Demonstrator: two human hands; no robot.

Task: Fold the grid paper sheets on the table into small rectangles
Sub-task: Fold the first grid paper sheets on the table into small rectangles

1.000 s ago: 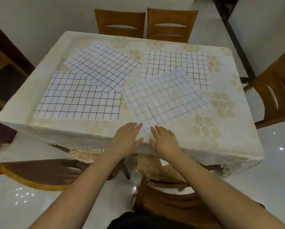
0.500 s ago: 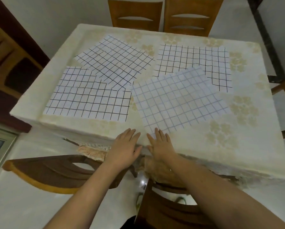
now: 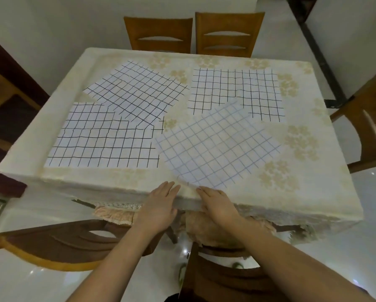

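Observation:
Several grid paper sheets lie flat on the cream tablecloth (image 3: 313,188). A pale blue-lined sheet (image 3: 217,147) sits nearest me, its near corner at the table's front edge. Black-lined sheets lie at the near left (image 3: 104,140), far left (image 3: 139,92) and far right (image 3: 237,90). My left hand (image 3: 161,205) rests with straight fingers at the front edge, just left of the blue sheet's corner. My right hand (image 3: 217,203) lies flat beside it, fingertips touching that corner. The corner itself is partly hidden by my fingers.
Two wooden chairs (image 3: 193,33) stand at the far side, another chair (image 3: 369,127) at the right. A dark chair back (image 3: 58,243) sits below the front edge at my left, and one more chair (image 3: 221,277) lies under my arms.
Both hands slid back from the tabletop to the front edge, dragging the blue-lined sheet's corner toward me. The camera view shifted slightly.

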